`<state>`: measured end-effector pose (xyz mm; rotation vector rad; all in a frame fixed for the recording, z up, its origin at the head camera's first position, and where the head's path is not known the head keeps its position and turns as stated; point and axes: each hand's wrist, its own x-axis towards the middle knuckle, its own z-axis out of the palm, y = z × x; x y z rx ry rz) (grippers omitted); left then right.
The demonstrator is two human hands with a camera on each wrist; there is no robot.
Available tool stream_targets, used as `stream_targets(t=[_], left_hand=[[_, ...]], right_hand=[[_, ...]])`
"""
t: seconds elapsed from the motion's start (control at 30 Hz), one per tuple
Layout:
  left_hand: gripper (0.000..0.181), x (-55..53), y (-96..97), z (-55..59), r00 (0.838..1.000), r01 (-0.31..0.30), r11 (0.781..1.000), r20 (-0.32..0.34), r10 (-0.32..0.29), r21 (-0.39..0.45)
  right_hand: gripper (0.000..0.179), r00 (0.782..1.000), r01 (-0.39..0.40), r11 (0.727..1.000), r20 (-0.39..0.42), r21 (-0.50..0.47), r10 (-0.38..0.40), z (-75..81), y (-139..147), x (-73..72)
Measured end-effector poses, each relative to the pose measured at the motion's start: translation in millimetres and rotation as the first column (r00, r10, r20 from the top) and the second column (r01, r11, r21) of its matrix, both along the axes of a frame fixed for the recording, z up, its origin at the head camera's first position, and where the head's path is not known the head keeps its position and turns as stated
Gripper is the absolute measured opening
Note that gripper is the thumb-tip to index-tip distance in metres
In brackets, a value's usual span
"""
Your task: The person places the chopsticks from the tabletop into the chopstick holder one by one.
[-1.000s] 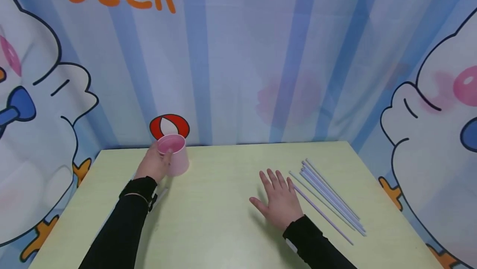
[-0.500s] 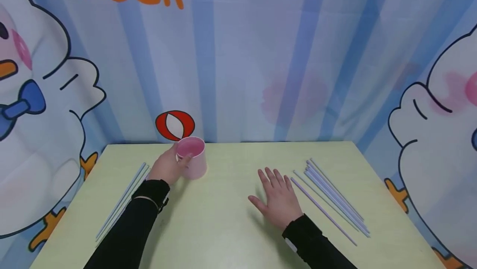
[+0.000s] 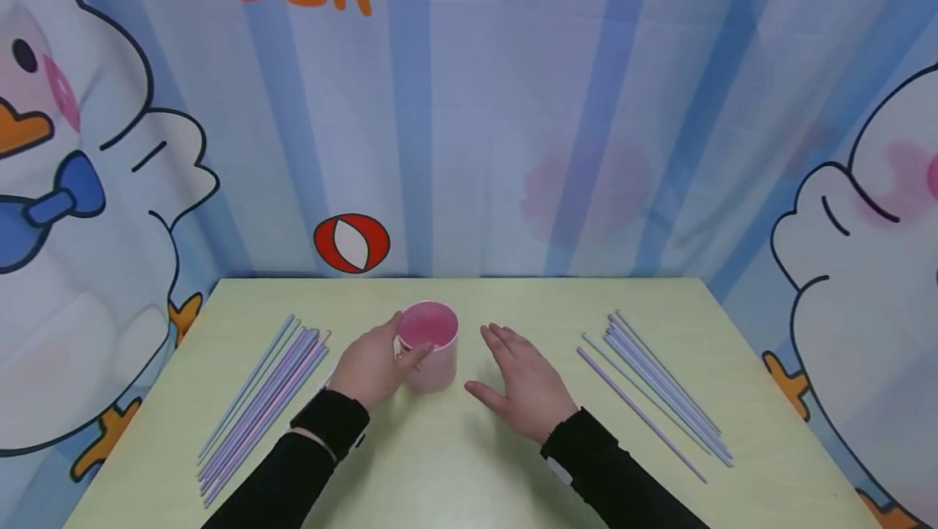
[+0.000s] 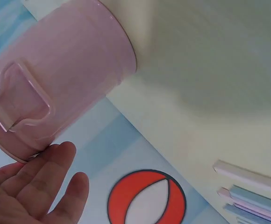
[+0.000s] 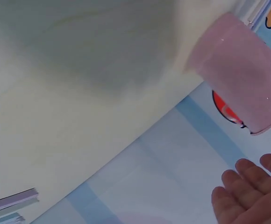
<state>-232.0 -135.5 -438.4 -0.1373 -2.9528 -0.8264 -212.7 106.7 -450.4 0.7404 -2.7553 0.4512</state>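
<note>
A pink cup (image 3: 440, 362) stands upright near the middle of the table; whether its base touches the tabletop I cannot tell. My left hand (image 3: 377, 366) grips it at the rim, thumb on the near side and fingers on the far left. The left wrist view shows a raised handle-like loop on the side of the cup (image 4: 74, 65). Just right of the cup, apart from it, my right hand (image 3: 523, 382) hovers with straight fingers and holds nothing. In the right wrist view, the right-hand fingertips (image 5: 247, 186) are near the cup (image 5: 240, 74) without touching it.
On the left of the pale yellow table (image 3: 506, 297) lies a bundle of thin pastel sticks (image 3: 264, 411). More such sticks (image 3: 659, 382) lie on the right, one purple stick (image 3: 637, 411) slightly apart. Behind the table hangs a blue striped curtain (image 3: 484, 146) with printed ducks.
My left hand has brought the cup from the back left toward the middle, uncovering the left sticks. My right hand has turned slightly toward the cup. The head view has shifted slightly left.
</note>
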Motion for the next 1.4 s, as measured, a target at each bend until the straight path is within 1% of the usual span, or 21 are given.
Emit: stream_targets(t=[0.13, 0.23, 0.3, 0.4, 0.53, 0.7, 0.77, 0.83, 0.93, 1.0, 1.07, 1.1, 1.2, 1.27, 1.33, 1.4], left_hand=[[0.086, 13.7, 12.4, -2.4, 0.998, 0.047, 0.999, -0.041, -0.048, -0.012], [0.086, 22.5, 20.4, -2.6, 0.993, 0.099, 0.995, -0.07, -0.1, -0.02], [0.085, 28.3, 25.1, -2.1, 0.988, 0.13, 0.991, -0.076, -0.132, -0.022], [0.078, 36.8, 30.8, -1.5, 0.985, 0.156, 0.987, -0.072, -0.158, -0.035], [0.067, 46.2, 35.6, 0.8, 0.979, 0.185, 0.981, -0.072, -0.188, -0.054], [0.059, 53.0, 36.8, 3.1, 0.966, 0.233, 0.97, -0.096, -0.239, -0.068], [0.056, 54.6, 34.6, 3.7, 0.965, 0.236, 0.969, -0.097, -0.242, -0.072], [0.053, 54.5, 29.7, 4.0, 0.969, 0.221, 0.972, -0.098, -0.228, -0.079], [0.045, 48.5, 15.1, 2.2, 0.977, 0.153, 0.981, -0.128, -0.168, -0.117], [0.039, 40.8, -1.2, 0.8, 0.979, 0.097, 0.982, -0.161, -0.123, -0.16], [0.034, 31.6, -21.9, -2.1, 0.983, 0.029, 0.979, -0.172, -0.065, -0.203], [0.033, 27.0, -33.1, -3.6, 0.984, 0.004, 0.975, -0.17, -0.043, -0.223], [0.027, 16.6, -65.0, -8.5, 0.992, -0.052, 0.963, -0.125, 0.02, -0.263], [0.024, 12.7, -81.1, -12.9, 0.994, -0.067, 0.957, -0.097, 0.041, -0.283], [0.019, 11.2, -91.1, -16.7, 0.995, -0.074, 0.951, -0.08, 0.052, -0.299], [0.017, 10.4, -96.0, -20.2, 0.996, -0.082, 0.945, -0.064, 0.065, -0.318]], right_hand=[[0.087, 0.996, -0.063, 0.998, 0.068, -0.011, 0.063, 10.2, -6, -1.8], [0.088, 0.984, -0.107, 0.993, 0.14, -0.047, 0.113, 18.5, -8, -2.5], [0.086, 0.973, -0.127, 0.989, 0.182, -0.081, 0.14, 23.8, -9, -2.0], [0.081, 0.963, -0.142, 0.984, 0.213, -0.111, 0.163, 28.8, -9, -1.1], [0.079, 0.966, -0.134, 0.987, 0.21, -0.093, 0.151, 31.6, -8, 0.4], [0.083, 0.968, -0.105, 0.991, 0.219, -0.078, 0.119, 36.0, -6, 1.8], [0.082, 0.965, -0.101, 0.992, 0.233, -0.076, 0.116, 37.6, -5, 1.5], [0.082, 0.962, -0.1, 0.992, 0.247, -0.071, 0.115, 39.1, -5, 0.7], [0.081, 0.96, -0.096, 0.994, 0.259, -0.06, 0.108, 42.1, -6, -0.7], [0.081, 0.958, -0.085, 0.995, 0.269, -0.053, 0.096, 45.0, -7, -1.7], [0.082, 0.957, -0.073, 0.996, 0.28, -0.041, 0.082, 47.9, -7, -2.6], [0.083, 0.955, -0.071, 0.997, 0.287, -0.039, 0.079, 49.3, -7, -3.0], [0.083, 0.947, -0.073, 0.996, 0.31, -0.042, 0.082, 52.6, -8, -3.0], [0.083, 0.943, -0.082, 0.996, 0.319, -0.045, 0.092, 53.6, -8, -2.6], [0.083, 0.94, -0.088, 0.995, 0.327, -0.051, 0.1, 54.0, -9, -2.1], [0.083, 0.938, -0.091, 0.995, 0.332, -0.051, 0.103, 53.8, -10, -1.5]])
